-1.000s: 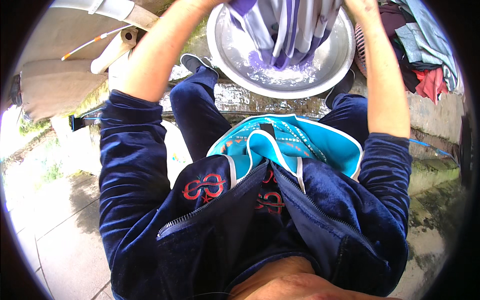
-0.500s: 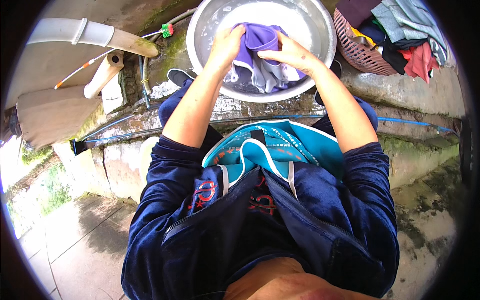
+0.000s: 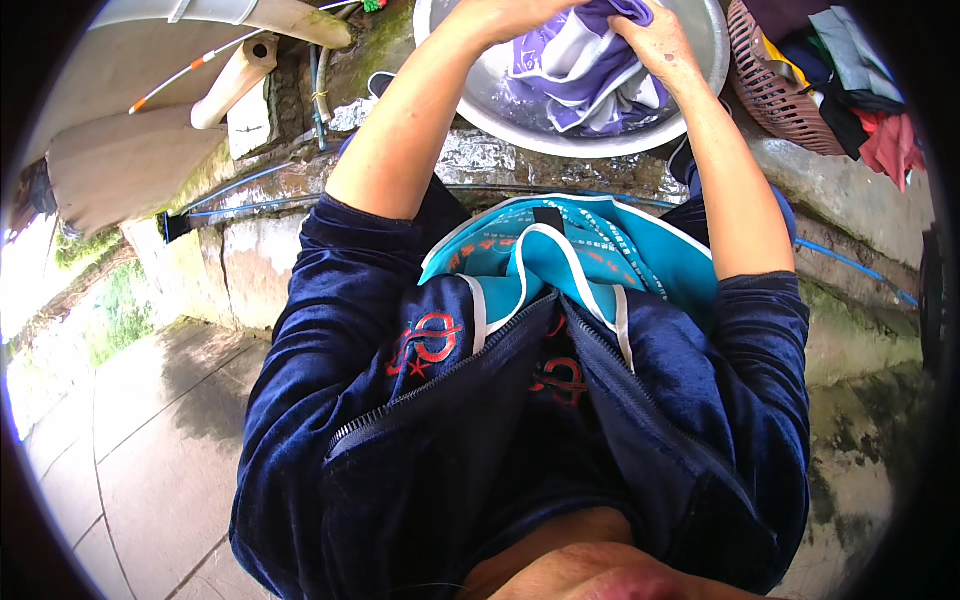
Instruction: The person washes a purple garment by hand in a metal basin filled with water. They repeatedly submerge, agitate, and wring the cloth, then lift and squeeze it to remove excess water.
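Note:
A wet purple cloth garment with white and grey parts (image 3: pixel 565 75) hangs over a wide metal basin (image 3: pixel 585 149), its lower folds down inside. My right hand (image 3: pixel 655 42) is closed on a bunched purple edge, thumb pressed against the fabric. At the upper edge of the view, my left hand (image 3: pixel 510 16) reaches across to the same bunched part; its fingers are partly cut off by the frame, but they appear closed on the cloth. Whitish suds or water show in the basin around the garment.
A brown plastic basket (image 3: pixel 780 95) heaped with clothes (image 3: pixel 850 60) stands right of the basin. To the left are a pale pipe (image 3: pixel 235 75) and a thin orange-and-white stick (image 3: pixel 190 68). A blue hose (image 3: pixel 850 262) runs along the wet stone ledge. A teal apron (image 3: pixel 640 235) covers my lap.
The view has shifted, so the basin sits higher and further right. My left hand has moved from the garment's left side across its top toward my right hand, and the cloth now hangs more spread out.

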`<state>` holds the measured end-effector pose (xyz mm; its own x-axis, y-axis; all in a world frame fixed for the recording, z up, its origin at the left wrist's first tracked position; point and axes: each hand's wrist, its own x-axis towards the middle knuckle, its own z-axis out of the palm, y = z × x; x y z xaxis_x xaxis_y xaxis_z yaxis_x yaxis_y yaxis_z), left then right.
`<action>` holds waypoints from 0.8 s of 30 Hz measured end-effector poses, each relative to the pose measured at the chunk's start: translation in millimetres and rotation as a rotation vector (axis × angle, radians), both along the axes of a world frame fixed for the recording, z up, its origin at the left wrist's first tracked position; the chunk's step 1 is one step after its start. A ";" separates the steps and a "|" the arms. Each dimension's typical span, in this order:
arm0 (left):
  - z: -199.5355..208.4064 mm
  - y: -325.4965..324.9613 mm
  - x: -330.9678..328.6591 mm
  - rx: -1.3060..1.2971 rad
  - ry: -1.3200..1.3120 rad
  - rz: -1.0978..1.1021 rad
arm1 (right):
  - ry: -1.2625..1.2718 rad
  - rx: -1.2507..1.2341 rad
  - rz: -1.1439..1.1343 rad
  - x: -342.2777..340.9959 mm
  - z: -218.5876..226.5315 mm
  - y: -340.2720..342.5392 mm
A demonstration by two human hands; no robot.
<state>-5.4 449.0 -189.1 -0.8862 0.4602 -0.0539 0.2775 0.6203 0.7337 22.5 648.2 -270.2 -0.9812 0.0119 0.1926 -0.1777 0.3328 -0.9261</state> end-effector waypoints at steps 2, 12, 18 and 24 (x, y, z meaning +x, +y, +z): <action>-24.8 -30.2 3.0 0.048 -0.125 0.121 | -0.228 -0.036 -0.067 -3.3 -10.1 5.5; -128.3 -116.1 35.9 0.530 -0.496 0.441 | -0.063 -0.091 -0.250 -43.4 -16.0 17.4; -174.6 -111.8 42.5 0.646 -0.640 0.514 | -0.034 0.171 0.064 -39.4 -106.9 -40.1; -183.5 -101.2 38.9 0.615 -0.635 0.506 | -0.108 0.630 0.134 -35.0 -188.1 -79.3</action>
